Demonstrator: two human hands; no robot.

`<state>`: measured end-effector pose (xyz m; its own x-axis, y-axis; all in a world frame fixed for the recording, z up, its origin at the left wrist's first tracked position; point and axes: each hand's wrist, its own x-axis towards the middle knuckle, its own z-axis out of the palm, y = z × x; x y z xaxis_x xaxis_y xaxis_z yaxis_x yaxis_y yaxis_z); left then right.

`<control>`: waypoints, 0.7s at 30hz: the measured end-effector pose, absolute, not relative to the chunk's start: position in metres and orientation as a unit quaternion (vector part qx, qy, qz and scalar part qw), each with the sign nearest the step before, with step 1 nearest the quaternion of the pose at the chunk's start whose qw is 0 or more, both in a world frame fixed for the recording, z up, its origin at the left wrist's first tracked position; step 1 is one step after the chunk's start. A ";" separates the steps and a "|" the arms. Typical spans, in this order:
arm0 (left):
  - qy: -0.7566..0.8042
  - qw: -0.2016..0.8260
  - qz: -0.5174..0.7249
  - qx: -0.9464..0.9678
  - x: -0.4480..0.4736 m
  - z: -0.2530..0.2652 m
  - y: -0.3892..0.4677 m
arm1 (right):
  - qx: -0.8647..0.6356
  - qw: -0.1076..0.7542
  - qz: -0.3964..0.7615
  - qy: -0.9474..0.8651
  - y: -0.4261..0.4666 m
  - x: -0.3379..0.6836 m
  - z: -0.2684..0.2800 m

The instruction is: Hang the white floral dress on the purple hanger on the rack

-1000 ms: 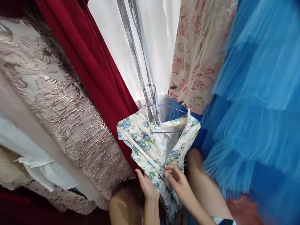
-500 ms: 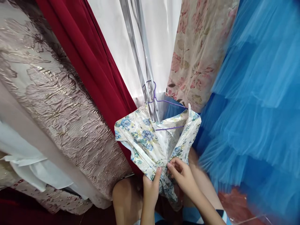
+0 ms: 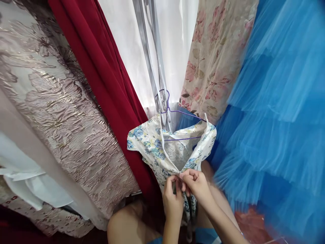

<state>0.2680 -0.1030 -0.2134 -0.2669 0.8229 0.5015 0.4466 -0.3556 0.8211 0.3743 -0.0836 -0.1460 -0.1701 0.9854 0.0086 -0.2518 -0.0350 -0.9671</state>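
Note:
A white dress with blue and yellow flowers [image 3: 151, 142] hangs on a thin purple hanger [image 3: 186, 113] in front of me. The hanger's hook is caught on a bundle of grey straps [image 3: 152, 61]. At the bottom of the V-shaped neckline, my left hand [image 3: 174, 193] pinches the fabric with thumb and fingers. Touching it on the right, my right hand [image 3: 196, 184] has its fingers closed on the dress where the two front edges meet. Any small fastener between the fingertips is hidden. Below the hands, the lower part of the dress drops between my knees.
On the left hang a pink metallic brocade garment [image 3: 68, 112], a dark red cloth [image 3: 101, 67] and white garments [image 3: 27, 183]. A pink floral garment [image 3: 213, 61] and a tiered blue tulle dress [image 3: 274, 112] hang to the right. My bare knee [image 3: 127, 220] is close below.
My left hand has moved up and right from the dress's side to the neckline's bottom, beside my right hand. The front edges are drawn together there, and the neckline looks more even.

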 end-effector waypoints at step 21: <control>0.505 0.107 0.608 0.603 0.263 -0.185 -0.092 | -0.378 0.630 0.521 -0.435 -0.027 0.334 -0.079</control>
<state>0.2630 -0.0923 -0.1847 -0.2490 0.7403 0.6245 0.4791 -0.4662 0.7437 0.3342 -0.0273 -0.0791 0.0791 0.9849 0.1542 -0.3284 0.1718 -0.9288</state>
